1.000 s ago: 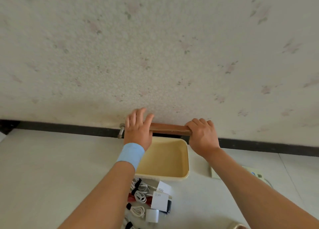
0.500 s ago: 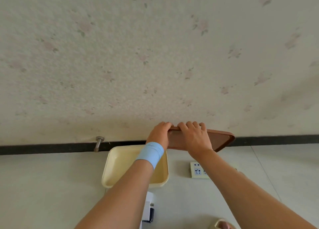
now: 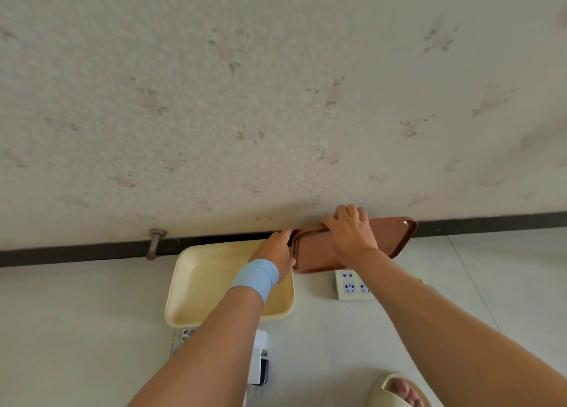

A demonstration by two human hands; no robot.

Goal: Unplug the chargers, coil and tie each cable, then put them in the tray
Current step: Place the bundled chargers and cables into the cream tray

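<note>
A brown tray (image 3: 395, 238) leans tilted against the wall's black skirting, above the floor. My right hand (image 3: 349, 232) grips its top edge, fingers curled over the rim. My left hand (image 3: 276, 250), with a blue wristband, holds the tray's left end. An empty cream tray (image 3: 196, 284) lies on the floor to the left, partly under my left forearm. White chargers (image 3: 260, 360) and a coiled white cable (image 3: 185, 334) lie just in front of the cream tray, mostly hidden by my arm.
A white power strip (image 3: 349, 285) lies on the floor under the brown tray. A metal door stop (image 3: 155, 242) sticks out of the skirting at the left. A foot in a beige slipper (image 3: 399, 389) shows at the bottom right.
Both hands carried the brown tray rightward along the wall, away from above the cream tray. The camera view swung right too, bringing the power strip and the slipper into view.
</note>
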